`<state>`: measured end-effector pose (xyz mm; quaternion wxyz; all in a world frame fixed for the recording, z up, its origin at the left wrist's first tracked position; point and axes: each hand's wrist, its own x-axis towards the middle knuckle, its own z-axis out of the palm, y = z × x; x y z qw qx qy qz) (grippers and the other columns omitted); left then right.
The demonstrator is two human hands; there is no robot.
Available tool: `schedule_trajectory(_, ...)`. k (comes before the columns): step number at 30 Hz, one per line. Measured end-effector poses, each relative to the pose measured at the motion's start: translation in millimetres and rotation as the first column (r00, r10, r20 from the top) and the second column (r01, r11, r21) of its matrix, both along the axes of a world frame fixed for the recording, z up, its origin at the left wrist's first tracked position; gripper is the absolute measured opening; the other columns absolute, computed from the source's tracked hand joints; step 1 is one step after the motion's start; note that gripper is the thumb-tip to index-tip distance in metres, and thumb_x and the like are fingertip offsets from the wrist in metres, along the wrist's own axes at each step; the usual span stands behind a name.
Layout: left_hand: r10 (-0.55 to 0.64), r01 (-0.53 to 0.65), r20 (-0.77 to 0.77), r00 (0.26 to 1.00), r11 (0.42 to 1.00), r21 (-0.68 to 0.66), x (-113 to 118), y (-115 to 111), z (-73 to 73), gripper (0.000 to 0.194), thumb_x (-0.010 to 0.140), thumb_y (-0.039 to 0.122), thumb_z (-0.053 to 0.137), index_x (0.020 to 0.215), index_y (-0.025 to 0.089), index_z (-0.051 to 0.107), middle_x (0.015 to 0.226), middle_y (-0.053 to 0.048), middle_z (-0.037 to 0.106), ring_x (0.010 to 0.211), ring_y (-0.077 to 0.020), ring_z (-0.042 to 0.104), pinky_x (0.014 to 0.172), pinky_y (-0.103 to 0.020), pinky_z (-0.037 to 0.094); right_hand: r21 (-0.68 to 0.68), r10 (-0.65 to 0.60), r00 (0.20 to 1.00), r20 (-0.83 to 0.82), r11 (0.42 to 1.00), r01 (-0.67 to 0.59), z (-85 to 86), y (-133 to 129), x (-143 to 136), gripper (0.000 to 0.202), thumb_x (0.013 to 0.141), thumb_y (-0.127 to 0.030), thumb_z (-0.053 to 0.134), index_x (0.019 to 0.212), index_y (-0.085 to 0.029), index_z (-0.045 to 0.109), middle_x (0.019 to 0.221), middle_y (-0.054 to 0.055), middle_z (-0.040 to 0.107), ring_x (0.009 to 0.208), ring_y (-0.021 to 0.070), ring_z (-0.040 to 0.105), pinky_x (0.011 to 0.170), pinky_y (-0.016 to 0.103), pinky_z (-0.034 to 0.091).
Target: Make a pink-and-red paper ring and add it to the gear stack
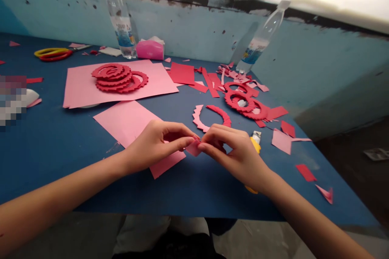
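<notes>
from my end of the feed, i find the small pink piece point(193, 148) over the near part of the table point(67, 149), between two hands. the fingers of the left hand point(156, 144) pinch one side of it and those of the right hand point(233, 151) grip the other; it looks folded, though i cannot tell how far. just beyond lies a toothed pink-and-red arc point(198, 119), gapped at its far side and partly hidden by the right hand. i judge the arc well along, with that gap left to fill. farther out, a pile of red rings point(114, 86), closed and apparently done, rests on pink sheets point(78, 85) at left; more toothed rings point(233, 105) lie among scraps point(235, 74) at right. i also see scissors point(54, 54) at far left.
</notes>
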<state>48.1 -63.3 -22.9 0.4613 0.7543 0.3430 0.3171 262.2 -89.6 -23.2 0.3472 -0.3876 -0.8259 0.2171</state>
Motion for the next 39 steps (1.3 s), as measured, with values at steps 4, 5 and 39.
schedule_trajectory(4,-0.031,0.031,0.006,1.000,1.000,-0.001,1.1,-1.0,-0.1,0.019,0.094,0.028,0.060,0.094,0.016,0.075,0.082,-0.001,0.078,0.074,-0.0118,0.069,0.071,-0.021,0.055,0.056,-0.062,0.997,0.048,0.997,0.059,-3.1,-0.2,-1.2,0.017,0.095,-0.022,0.063,0.079,-0.018,0.064,0.071,-0.002,0.056,0.061,0.0099,0.045,0.058,0.024,0.037)
schedule_trajectory(5,-0.036,0.036,0.005,0.999,0.999,0.000,1.2,-1.0,-0.1,0.021,0.095,0.029,0.059,0.094,0.016,0.075,0.083,-0.001,0.078,0.075,-0.0123,0.070,0.072,-0.022,0.056,0.061,-0.076,0.996,0.052,0.995,0.073,-3.9,-0.4,-1.3,0.017,0.095,-0.022,0.063,0.079,-0.018,0.064,0.071,-0.002,0.057,0.061,0.0099,0.046,0.058,0.024,0.037)
schedule_trajectory(39,0.061,-0.055,0.154,0.986,0.998,-0.043,3.0,-1.4,-9.6,0.010,0.085,0.025,0.074,0.090,0.016,0.074,0.087,-0.002,0.078,0.084,-0.0190,0.077,0.079,-0.027,0.063,0.000,-0.120,0.992,-0.026,0.993,0.120,-3.6,-0.1,-3.2,0.008,0.094,-0.026,0.064,0.089,-0.019,0.067,0.082,-0.001,0.069,0.065,0.0097,0.058,0.055,0.022,0.045)
